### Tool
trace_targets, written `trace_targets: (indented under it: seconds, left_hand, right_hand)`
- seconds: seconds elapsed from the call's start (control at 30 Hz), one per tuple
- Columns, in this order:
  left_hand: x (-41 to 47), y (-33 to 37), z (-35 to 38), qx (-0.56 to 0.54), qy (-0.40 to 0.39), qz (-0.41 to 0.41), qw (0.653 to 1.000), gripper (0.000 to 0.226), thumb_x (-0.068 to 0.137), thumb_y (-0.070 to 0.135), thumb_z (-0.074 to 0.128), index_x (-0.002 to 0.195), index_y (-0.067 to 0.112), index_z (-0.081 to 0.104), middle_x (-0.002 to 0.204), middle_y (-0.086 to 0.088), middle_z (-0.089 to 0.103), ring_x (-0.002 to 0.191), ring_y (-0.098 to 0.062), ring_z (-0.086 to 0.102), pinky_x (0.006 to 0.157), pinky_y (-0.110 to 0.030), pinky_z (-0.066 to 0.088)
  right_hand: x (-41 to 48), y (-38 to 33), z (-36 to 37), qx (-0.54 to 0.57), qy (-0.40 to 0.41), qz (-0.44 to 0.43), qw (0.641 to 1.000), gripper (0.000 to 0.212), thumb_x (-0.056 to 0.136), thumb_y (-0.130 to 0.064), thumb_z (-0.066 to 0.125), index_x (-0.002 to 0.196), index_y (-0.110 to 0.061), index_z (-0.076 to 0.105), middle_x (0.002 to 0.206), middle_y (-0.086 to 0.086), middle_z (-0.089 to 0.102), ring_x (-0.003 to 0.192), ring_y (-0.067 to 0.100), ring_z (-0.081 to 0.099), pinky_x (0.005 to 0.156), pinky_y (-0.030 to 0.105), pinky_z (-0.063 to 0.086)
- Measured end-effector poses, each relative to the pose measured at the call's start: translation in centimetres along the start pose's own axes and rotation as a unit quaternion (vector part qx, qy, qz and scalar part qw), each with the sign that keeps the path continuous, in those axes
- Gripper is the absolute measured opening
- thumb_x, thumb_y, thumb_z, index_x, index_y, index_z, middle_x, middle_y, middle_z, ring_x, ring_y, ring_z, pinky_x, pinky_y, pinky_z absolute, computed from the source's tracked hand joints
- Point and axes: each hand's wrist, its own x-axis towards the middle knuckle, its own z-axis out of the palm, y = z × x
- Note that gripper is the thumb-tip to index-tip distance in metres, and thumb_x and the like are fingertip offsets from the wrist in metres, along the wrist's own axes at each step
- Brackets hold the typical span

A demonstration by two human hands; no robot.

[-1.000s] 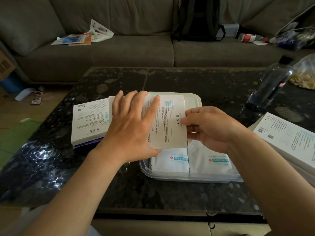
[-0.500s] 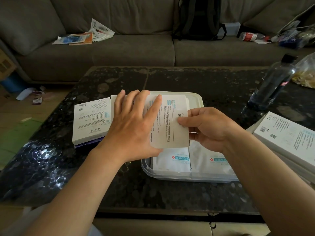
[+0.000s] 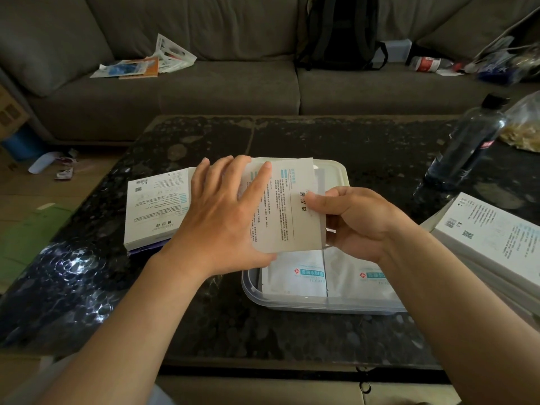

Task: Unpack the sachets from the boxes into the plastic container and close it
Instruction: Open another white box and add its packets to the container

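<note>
A clear plastic container [image 3: 292, 306] sits on the dark stone table [image 3: 292, 334]. Two white sachets with teal labels lie side by side in it, one on the left [image 3: 295, 277] and one on the right [image 3: 358, 277]. Above the container I hold a white box [image 3: 287, 211] with printed text. My left hand [image 3: 222, 217] grips its left part, fingers spread over the top. My right hand [image 3: 350, 220] pinches the box's right end, thumb on top. What is inside the box is hidden.
Another white box [image 3: 155, 206] lies left of the container, and a third [image 3: 491, 238] at the right edge. A dark water bottle [image 3: 467, 147] and a bag of food [image 3: 523, 127] stand back right. A grey sofa [image 3: 228, 89] with a backpack [image 3: 342, 30] lies beyond.
My right thumb has slid a little to the left over the box's right end. My left hand and the box have stayed above the container.
</note>
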Motion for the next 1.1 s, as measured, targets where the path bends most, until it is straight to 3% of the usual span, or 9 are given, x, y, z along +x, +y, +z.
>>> trace_targets:
  seconds: [0.17,0.3,0.4,0.53,0.8,0.9,1.1]
  left_hand:
    - [-0.1,-0.6,0.1,-0.006,-0.006,-0.012,1.0,0.125,0.055,0.08,0.064,0.155,0.02,0.02,0.154,-0.012,0.028,0.145,-0.037,0.024,0.121,-0.062,0.011]
    - [-0.1,-0.8,0.2,-0.009,-0.007,-0.015,1.0,0.124,0.054,0.081,0.063,0.154,0.02,0.02,0.153,-0.012,0.028,0.145,-0.036,0.024,0.121,-0.062,0.012]
    - [-0.1,-0.8,0.2,-0.01,-0.005,-0.015,1.0,0.124,0.054,0.081,0.063,0.154,0.021,0.02,0.153,-0.012,0.028,0.144,-0.036,0.024,0.121,-0.062,0.013]
    - [-0.1,-0.9,0.2,-0.009,0.001,-0.017,1.0,0.124,0.054,0.081,0.063,0.154,0.02,0.021,0.153,-0.012,0.029,0.144,-0.035,0.025,0.121,-0.062,0.013]
    - [0.0,-1.9,0.0,-0.052,0.001,-0.091,0.995,0.127,0.05,0.083,0.064,0.153,0.024,0.018,0.152,-0.007,0.026,0.14,-0.032,0.026,0.118,-0.055,0.018]
    - [0.0,-2.3,0.0,-0.079,-0.016,-0.137,0.987,0.129,0.048,0.086,0.064,0.153,0.029,0.013,0.153,-0.004,0.024,0.141,-0.029,0.023,0.116,-0.052,0.02]
    - [0.1,-2.7,0.2,-0.097,-0.025,-0.189,0.977,0.129,0.052,0.082,0.076,0.151,0.032,0.01,0.152,-0.003,0.026,0.141,-0.027,0.023,0.116,-0.052,0.02]
  right_hand:
    - [-0.4,-0.9,-1.0,0.042,-0.018,-0.017,0.999,0.016,0.094,-0.018,0.064,0.107,-0.015,0.056,0.103,0.01,0.078,0.09,0.025,0.076,0.067,0.044,0.063]
    - [-0.8,-1.5,-1.7,-0.008,0.011,-0.051,0.999,0.014,0.099,-0.025,0.057,0.105,-0.013,0.062,0.092,0.003,0.078,0.086,0.023,0.075,0.059,0.033,0.059]
    - [-0.7,-1.6,-1.8,-0.038,0.008,-0.071,0.997,0.015,0.097,-0.026,0.06,0.107,-0.017,0.066,0.091,0.002,0.078,0.092,0.025,0.071,0.064,0.034,0.059]
    - [-0.7,-1.1,-1.5,-0.08,-0.021,-0.093,0.992,0.027,0.088,-0.009,0.07,0.112,-0.02,0.07,0.102,0.001,0.077,0.096,0.026,0.074,0.078,0.045,0.063]
    - [-0.8,-2.0,-2.9,-0.033,0.059,-0.126,0.99,0.032,0.088,-0.003,0.069,0.115,-0.02,0.07,0.104,0.0,0.078,0.095,0.022,0.076,0.079,0.047,0.062]
    - [-1.3,-2.5,-3.9,-0.008,0.081,-0.145,0.986,0.029,0.09,-0.002,0.066,0.114,-0.018,0.069,0.101,0.0,0.078,0.091,0.021,0.076,0.07,0.042,0.063]
    - [-2.1,-3.7,-6.5,-0.066,0.121,-0.163,0.977,0.027,0.089,-0.001,0.068,0.111,-0.017,0.07,0.101,-0.001,0.078,0.093,0.022,0.076,0.077,0.047,0.062]
